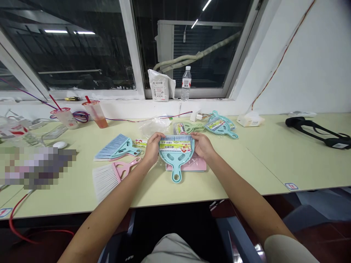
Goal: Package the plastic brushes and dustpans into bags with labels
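Note:
Between both hands is a light-blue dustpan and brush set [177, 159] with a yellow-green label across it, handle pointing toward me. My left hand [153, 148] pinches its far left corner, and my right hand [202, 146] grips the far right corner. Under it lies a pink dustpan [192, 166], partly hidden, with clear plastic film around it. Left of my left hand are a blue hand brush [117, 147] and a pink hand brush with white bristles [115, 175]. Farther back, a green packaged set [189, 128] and another blue packaged set [222, 125] rest on the table.
Crumpled clear plastic [155, 126] lies behind my left hand. Two drink cups [95, 114] with red straws, a white mouse [60, 145] and cables are at left. A water bottle [186, 84] and white bag [161, 86] stand on the sill. A tissue pack [250, 119] and black strap [318, 133] lie right.

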Demonstrator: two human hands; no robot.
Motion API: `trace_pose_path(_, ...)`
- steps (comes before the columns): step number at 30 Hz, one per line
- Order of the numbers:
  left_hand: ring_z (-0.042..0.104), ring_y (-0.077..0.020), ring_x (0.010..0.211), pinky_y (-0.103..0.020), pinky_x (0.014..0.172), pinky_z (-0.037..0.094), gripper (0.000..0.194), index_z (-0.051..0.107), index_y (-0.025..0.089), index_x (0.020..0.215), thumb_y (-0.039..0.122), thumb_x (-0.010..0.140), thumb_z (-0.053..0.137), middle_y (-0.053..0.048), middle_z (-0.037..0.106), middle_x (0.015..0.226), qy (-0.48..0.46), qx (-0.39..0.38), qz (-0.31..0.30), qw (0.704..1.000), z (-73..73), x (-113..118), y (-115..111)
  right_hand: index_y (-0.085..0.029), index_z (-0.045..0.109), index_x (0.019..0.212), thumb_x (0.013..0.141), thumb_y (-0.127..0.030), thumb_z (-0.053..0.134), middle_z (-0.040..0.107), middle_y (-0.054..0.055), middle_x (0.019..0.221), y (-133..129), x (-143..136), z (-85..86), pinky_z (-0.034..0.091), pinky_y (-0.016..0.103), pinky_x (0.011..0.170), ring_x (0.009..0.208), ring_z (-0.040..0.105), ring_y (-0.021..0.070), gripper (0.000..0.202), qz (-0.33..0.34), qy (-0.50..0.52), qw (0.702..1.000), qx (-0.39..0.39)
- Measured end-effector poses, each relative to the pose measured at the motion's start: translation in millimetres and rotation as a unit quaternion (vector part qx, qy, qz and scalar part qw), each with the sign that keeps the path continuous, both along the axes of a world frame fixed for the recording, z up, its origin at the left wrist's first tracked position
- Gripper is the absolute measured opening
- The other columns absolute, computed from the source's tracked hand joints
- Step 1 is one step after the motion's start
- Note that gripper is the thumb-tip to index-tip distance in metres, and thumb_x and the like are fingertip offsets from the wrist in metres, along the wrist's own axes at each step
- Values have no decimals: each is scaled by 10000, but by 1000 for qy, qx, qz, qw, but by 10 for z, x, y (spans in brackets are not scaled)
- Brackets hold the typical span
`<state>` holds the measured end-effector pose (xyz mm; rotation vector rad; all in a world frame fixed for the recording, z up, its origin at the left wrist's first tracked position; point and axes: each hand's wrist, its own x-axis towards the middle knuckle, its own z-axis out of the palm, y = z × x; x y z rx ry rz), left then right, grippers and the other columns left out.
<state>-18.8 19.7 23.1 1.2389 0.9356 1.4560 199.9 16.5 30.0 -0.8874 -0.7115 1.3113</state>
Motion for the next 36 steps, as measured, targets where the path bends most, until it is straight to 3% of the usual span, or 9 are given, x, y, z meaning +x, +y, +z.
trace_pose_path(4,485,-146,635,-239,541,366,79,622,218,825,261,836,557,-8,543,780,11,-12,16,1000,-28,-3,22,-233,581,820,649,-224,779,682,14,783,-108,-29,97,558,363,705,775,672,226,262,16,-31,998,44)
trace_pose_path(8,499,-139,557,-234,494,375,39,593,225,841,256,818,587,5,531,722,-20,-85,19,996,-8,-28,39,-253,602,896,568,-156,737,683,-13,836,-185,-36,144,516,305,574,676,643,186,368,68,-91,992,57)
trace_pose_path(14,535,-137,539,-228,461,405,138,601,215,874,205,742,640,12,531,686,-68,-171,-43,982,197,-82,-39,-230,596,775,537,-158,667,545,-54,566,-94,-3,15,393,269,453,478,512,142,259,23,-141,990,-11)
trace_pose_path(18,531,-124,560,-228,467,422,134,630,205,875,218,741,641,7,536,725,-83,-166,-75,980,289,-119,-76,-215,576,691,567,-182,680,530,-42,557,-47,12,-1,429,280,490,509,506,133,165,-4,-91,996,0)
trace_pose_path(24,554,-125,568,-239,486,445,207,580,199,787,375,771,687,4,539,736,-48,-117,-72,989,235,-95,-62,-236,514,693,676,-322,784,560,-18,609,-49,-13,16,475,317,519,579,559,172,284,-50,-72,996,19)
trace_pose_path(27,573,-137,605,-257,526,486,310,539,200,762,455,777,715,3,556,743,-23,-91,-34,995,194,-63,-64,-242,426,641,621,-282,830,460,-53,573,-64,-5,-10,412,287,512,554,482,136,407,-75,-130,988,48)
trace_pose_path(31,587,-147,657,-282,592,514,348,507,226,851,497,809,722,-5,597,835,26,-53,34,998,164,-57,-84,-239,369,640,609,-192,758,358,-74,573,-109,-15,-18,300,271,505,535,358,105,393,-83,-194,974,79)
trace_pose_path(34,649,-208,925,-338,761,539,354,556,281,1127,429,846,712,-63,631,1162,118,42,83,989,151,-69,-97,-237,358,646,603,-159,708,346,-70,590,-131,-49,-14,275,272,514,544,339,106,361,-68,-185,976,88)
trace_pose_path(36,578,-276,1208,-408,940,506,434,561,301,1281,370,870,683,-101,564,1363,202,129,96,966,146,-77,-103,-238,355,647,599,-152,692,334,-69,591,-132,-67,-20,264,273,518,546,324,107,351,-61,-180,977,95)
